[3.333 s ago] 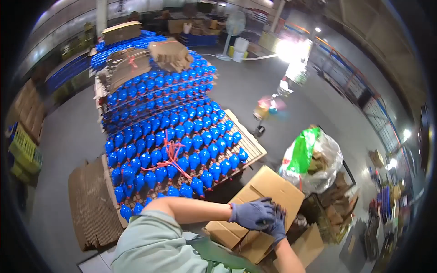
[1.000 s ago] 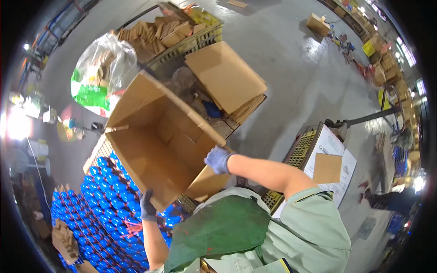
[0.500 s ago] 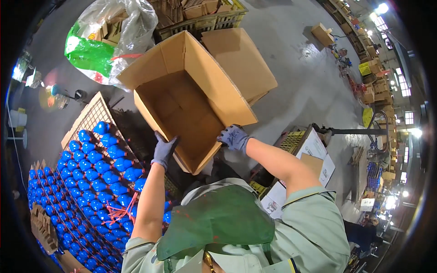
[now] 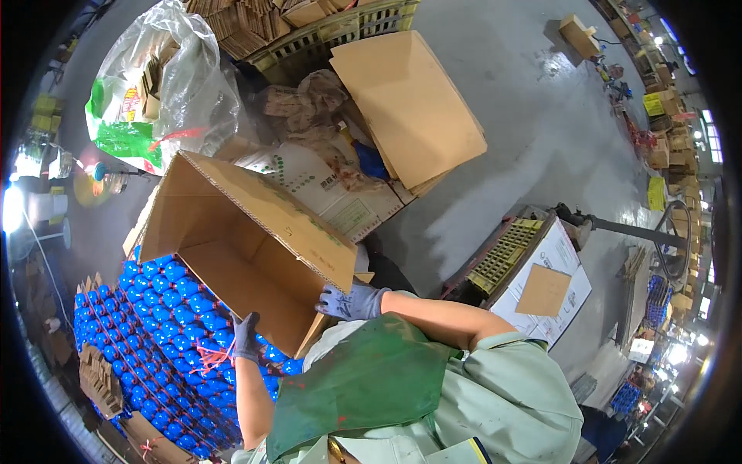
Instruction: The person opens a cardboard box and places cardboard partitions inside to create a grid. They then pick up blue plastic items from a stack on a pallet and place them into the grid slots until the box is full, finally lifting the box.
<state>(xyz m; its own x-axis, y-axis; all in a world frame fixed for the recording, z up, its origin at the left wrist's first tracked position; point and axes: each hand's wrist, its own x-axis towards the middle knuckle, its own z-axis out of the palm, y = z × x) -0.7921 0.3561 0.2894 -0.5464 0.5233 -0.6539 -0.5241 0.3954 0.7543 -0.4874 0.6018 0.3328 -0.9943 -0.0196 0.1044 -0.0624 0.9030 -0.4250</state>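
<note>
Between my two gloved hands is an open brown cardboard box (image 4: pixel 255 278), tilted with its opening toward the left and nothing visible inside. My left hand (image 4: pixel 246 337) grips its lower left edge, thumb up against the cardboard. On the right, my right hand (image 4: pixel 352 301) has its fingers closed over the near right edge. Behind and below the box stand rows of shiny blue round objects (image 4: pixel 185 309) with red ends. A loose red plastic tie (image 4: pixel 215 354) lies on them near my left hand.
Ahead lie a flat cardboard piece (image 4: pixel 410 108) and a printed carton (image 4: pixel 348 203) with crumpled brown paper (image 4: pixel 305 100). A clear plastic bag (image 4: pixel 193 93) and a yellow crate (image 4: pixel 332 35) of cardboard stand beyond. At right is a white carton sheet (image 4: pixel 568 271) beside a yellow pallet (image 4: pixel 506 255).
Both hands have swung the box left and toward me, over the blue objects, tipping it over. The printed carton and crumpled paper behind it have come into view.
</note>
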